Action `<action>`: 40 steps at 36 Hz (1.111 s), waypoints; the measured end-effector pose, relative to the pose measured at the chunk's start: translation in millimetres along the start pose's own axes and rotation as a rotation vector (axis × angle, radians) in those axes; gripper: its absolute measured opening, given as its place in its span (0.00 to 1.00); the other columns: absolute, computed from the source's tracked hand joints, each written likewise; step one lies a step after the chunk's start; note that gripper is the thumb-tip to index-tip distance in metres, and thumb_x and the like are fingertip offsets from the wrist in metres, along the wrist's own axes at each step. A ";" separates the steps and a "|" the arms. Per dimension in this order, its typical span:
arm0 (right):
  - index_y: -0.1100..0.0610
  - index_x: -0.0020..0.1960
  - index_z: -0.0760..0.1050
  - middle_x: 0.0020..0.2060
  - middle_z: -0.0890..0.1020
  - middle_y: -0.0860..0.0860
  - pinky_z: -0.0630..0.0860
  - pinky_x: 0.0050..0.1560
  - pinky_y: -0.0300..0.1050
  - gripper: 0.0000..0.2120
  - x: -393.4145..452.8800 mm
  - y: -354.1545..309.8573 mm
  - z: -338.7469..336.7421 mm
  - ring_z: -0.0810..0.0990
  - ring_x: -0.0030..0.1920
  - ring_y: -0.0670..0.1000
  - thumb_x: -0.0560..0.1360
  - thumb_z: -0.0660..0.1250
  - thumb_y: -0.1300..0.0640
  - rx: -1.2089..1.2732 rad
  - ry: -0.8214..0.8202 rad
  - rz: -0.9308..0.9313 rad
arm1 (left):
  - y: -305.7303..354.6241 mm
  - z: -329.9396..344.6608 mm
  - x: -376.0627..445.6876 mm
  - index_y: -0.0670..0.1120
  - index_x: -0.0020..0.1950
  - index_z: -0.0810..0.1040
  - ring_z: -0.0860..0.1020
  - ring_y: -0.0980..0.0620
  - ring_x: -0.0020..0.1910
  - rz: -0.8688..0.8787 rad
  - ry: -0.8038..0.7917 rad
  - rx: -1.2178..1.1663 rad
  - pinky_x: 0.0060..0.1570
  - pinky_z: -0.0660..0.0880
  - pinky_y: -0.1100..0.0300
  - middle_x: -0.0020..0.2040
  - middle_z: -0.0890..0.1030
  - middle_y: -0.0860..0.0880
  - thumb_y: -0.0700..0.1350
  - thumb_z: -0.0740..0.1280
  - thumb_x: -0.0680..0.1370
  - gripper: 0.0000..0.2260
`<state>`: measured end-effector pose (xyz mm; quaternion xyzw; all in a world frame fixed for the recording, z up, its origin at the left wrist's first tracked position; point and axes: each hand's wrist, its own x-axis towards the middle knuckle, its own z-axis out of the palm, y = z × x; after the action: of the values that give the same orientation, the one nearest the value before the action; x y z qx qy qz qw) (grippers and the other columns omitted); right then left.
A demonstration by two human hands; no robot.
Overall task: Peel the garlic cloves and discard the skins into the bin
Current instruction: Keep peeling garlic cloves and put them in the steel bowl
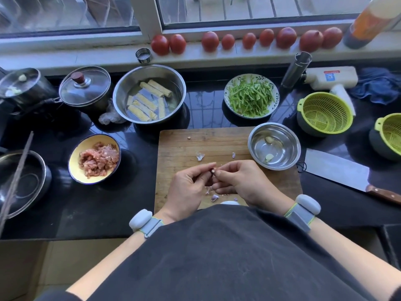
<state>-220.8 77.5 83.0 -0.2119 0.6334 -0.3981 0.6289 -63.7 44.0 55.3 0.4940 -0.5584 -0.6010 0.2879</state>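
Note:
Over the near part of the wooden cutting board (217,142), my left hand (188,185) and my right hand (240,181) meet fingertip to fingertip and both pinch one small garlic clove (213,170) with purplish skin. Loose skin scraps (213,196) lie on the board under my hands, and another piece (200,156) lies farther up. A small steel bowl (274,129) at the board's right corner holds two peeled cloves (269,157). No bin is in view.
A cleaver (338,168) lies right of the board. Around it stand a bowl of minced meat (95,159), a steel basin with tofu rolls (149,94), a plate of green strips (251,95), two green colanders (325,111), lidded pots (85,88) and tomatoes (210,41) on the sill.

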 end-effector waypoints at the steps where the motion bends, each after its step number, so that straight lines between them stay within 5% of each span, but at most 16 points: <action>1: 0.68 0.48 0.80 0.38 0.84 0.61 0.84 0.38 0.44 0.04 0.1 -0.4 0.2 0.84 0.36 0.54 0.79 0.69 0.66 -0.010 0.002 -0.002 | 0.7 0.0 0.0 0.46 0.59 0.84 0.85 0.51 0.50 -0.012 -0.014 -0.011 0.57 0.80 0.54 0.51 0.87 0.51 0.35 0.68 0.80 0.11; 17: 0.67 0.43 0.80 0.34 0.84 0.60 0.83 0.38 0.45 0.07 -7.0 -10.8 -5.0 0.84 0.34 0.54 0.79 0.68 0.66 -0.184 -0.070 0.029 | 1.9 -6.7 -0.5 0.46 0.54 0.87 0.83 0.58 0.50 0.282 -0.033 0.329 0.54 0.79 0.59 0.50 0.86 0.53 0.33 0.72 0.75 0.12; 30: 0.67 0.42 0.78 0.31 0.82 0.57 0.79 0.30 0.40 0.06 -5.5 -6.3 -2.6 0.82 0.28 0.49 0.77 0.66 0.69 -0.228 -0.014 0.063 | 8.1 -1.0 -5.3 0.43 0.53 0.87 0.84 0.61 0.45 0.273 -0.033 0.311 0.48 0.78 0.69 0.46 0.86 0.53 0.29 0.73 0.73 0.13; 35: 0.65 0.39 0.77 0.30 0.82 0.57 0.82 0.33 0.42 0.08 -4.6 -2.1 -3.7 0.83 0.29 0.50 0.76 0.64 0.70 -0.201 0.000 0.069 | 6.7 2.7 -5.6 0.46 0.53 0.87 0.83 0.60 0.48 0.275 -0.027 0.325 0.51 0.79 0.62 0.47 0.86 0.55 0.32 0.73 0.73 0.13; 40: 0.66 0.42 0.78 0.32 0.82 0.58 0.80 0.33 0.41 0.08 -5.6 -3.7 -6.8 0.82 0.29 0.51 0.79 0.68 0.64 -0.068 -0.068 0.042 | 6.0 1.9 -4.7 0.49 0.53 0.86 0.86 0.51 0.47 0.015 -0.036 0.031 0.53 0.81 0.57 0.46 0.87 0.51 0.34 0.72 0.76 0.11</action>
<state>-227.5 81.2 88.6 -0.2331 0.6292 -0.3556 0.6507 -65.0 47.7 62.0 0.4831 -0.5765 -0.5990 0.2748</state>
